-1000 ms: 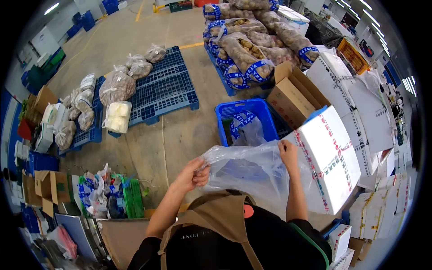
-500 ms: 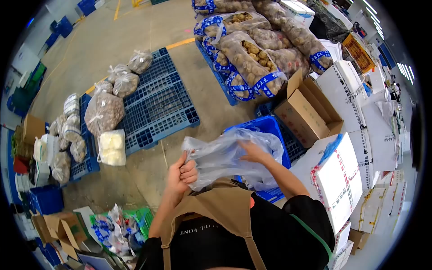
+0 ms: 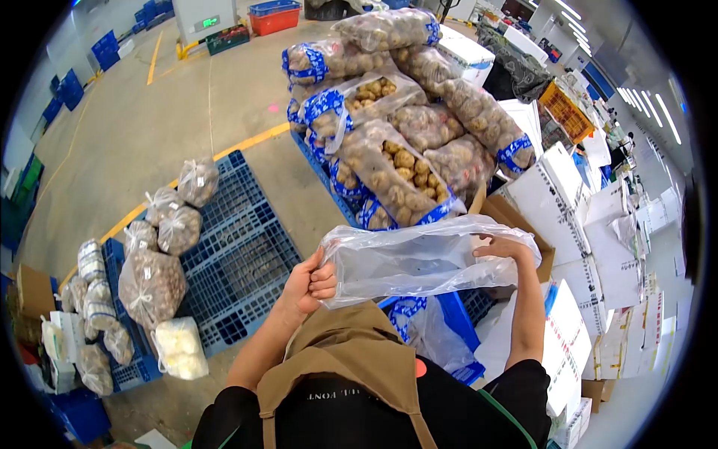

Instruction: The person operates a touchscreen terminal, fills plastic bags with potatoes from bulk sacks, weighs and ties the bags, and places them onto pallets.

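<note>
A clear plastic bag (image 3: 419,258) is stretched wide between my two hands, its mouth spread toward me. My left hand (image 3: 313,283) is closed in a fist around the bag's left edge. My right hand (image 3: 502,251) reaches inside the right end, fingers hooked against the film and holding that side out. Beneath the bag stands a blue crate (image 3: 458,322) with more crumpled plastic in it. Just beyond lie large see-through sacks of potatoes (image 3: 396,168) with blue printed bands; one sack is torn open and shows loose potatoes.
A blue pallet (image 3: 235,254) at left carries several tied bags of produce (image 3: 153,284) and a bag of pale blocks (image 3: 181,348). To the right are stacked white foam boxes (image 3: 550,194) and a cardboard box (image 3: 523,224). Yellow lines (image 3: 254,140) mark the floor.
The bag has gone from bunched and crumpled to spread open and raised. My right hand has moved right and away from me. The view has tilted up toward the potato sacks.
</note>
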`<state>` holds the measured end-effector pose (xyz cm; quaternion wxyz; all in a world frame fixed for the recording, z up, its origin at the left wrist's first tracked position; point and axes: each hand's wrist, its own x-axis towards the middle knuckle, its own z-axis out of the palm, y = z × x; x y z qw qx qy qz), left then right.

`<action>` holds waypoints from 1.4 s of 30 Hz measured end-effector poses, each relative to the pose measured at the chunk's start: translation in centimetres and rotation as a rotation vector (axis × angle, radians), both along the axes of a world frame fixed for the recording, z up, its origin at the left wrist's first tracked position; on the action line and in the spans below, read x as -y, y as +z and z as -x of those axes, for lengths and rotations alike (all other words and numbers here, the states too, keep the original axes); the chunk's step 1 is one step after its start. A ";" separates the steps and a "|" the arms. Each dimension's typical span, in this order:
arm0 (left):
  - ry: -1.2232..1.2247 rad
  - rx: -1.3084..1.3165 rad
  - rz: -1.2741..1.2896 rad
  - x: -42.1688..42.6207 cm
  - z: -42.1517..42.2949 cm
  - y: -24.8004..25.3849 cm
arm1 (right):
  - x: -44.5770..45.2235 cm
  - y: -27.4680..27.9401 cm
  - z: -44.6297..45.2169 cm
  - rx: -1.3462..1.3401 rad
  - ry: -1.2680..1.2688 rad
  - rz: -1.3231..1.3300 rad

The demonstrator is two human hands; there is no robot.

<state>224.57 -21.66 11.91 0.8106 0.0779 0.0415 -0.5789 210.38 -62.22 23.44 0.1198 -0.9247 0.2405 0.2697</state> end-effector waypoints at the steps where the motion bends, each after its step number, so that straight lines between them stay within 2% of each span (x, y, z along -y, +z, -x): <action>1: 0.000 -0.021 0.020 1.2 -2.2 -0.7 | 2.5 -0.3 -1.5 0.021 0.035 -0.115; 2: 0.003 -0.042 0.040 2.5 -4.4 -1.0 | 4.6 -0.5 -3.3 0.041 0.073 -0.230; 3: 0.010 -0.046 0.042 3.6 -6.4 -1.1 | 5.2 0.3 -5.0 0.144 -0.028 -0.508; 6: 0.030 -0.045 0.056 8.0 -13.3 -2.0 | 10.9 -0.4 -12.2 0.293 -0.097 -0.736; 7: 0.032 -0.046 0.062 9.7 -15.6 -3.0 | 13.6 -1.4 -15.0 0.273 0.031 -0.684; 10: 0.028 -0.076 0.038 15.6 -23.0 -4.4 | 20.4 -4.3 -25.4 0.211 -0.075 -0.926; 11: 0.014 -0.078 0.061 17.8 -25.8 -6.3 | 22.1 -4.8 -29.2 0.251 -0.083 -0.933; 12: 0.003 -0.071 0.091 20.5 -29.3 -7.3 | 24.5 -6.6 -33.4 0.402 -0.276 -1.024; 15: -0.002 -0.054 0.009 27.6 -36.1 -8.3 | 30.7 -12.3 -44.0 0.689 -0.500 -0.905; 18: 0.010 -0.076 -0.100 34.2 -42.1 -10.5 | 35.8 -18.3 -53.5 0.451 -0.347 -0.335; 21: 0.043 -0.069 -0.261 38.3 -45.8 -12.6 | 36.3 -21.8 -61.8 0.119 0.291 0.105; 23: 0.063 -0.076 -0.317 39.8 -47.4 -14.6 | 33.5 -23.6 -67.0 0.534 0.159 -0.035; 25: 0.069 -0.121 -0.363 40.7 -48.6 -15.0 | 31.8 -25.4 -72.4 0.871 0.246 0.072; 27: 0.075 -0.156 -0.402 41.3 -49.5 -15.5 | 32.9 -30.9 -78.0 0.987 0.332 0.233; 28: 0.075 -0.168 -0.416 41.3 -49.7 -15.9 | 33.3 -32.8 -80.0 0.907 0.318 0.289; 30: 0.083 -0.184 -0.419 41.4 -50.2 -16.7 | 33.5 -35.8 -82.9 0.744 0.291 0.401; 33: 0.103 -0.203 -0.392 41.4 -50.6 -17.7 | 33.5 -38.6 -84.9 0.722 0.186 0.411; 36: 0.126 -0.244 -0.393 42.0 -50.9 -18.2 | 34.7 -38.2 -85.5 0.713 0.147 0.178; 38: 0.131 -0.268 -0.397 42.6 -51.2 -18.3 | 35.1 -37.9 -84.8 0.934 0.217 0.113; 40: 0.147 -0.299 -0.372 43.1 -51.5 -18.7 | 33.5 -34.0 -82.6 1.113 0.245 0.083; 41: 0.155 -0.318 -0.359 43.3 -51.5 -18.8 | 32.4 -31.5 -80.2 1.045 0.083 -0.168; 42: 0.168 -0.329 -0.358 43.6 -51.7 -18.9 | 32.7 -30.8 -77.8 0.909 0.051 -0.468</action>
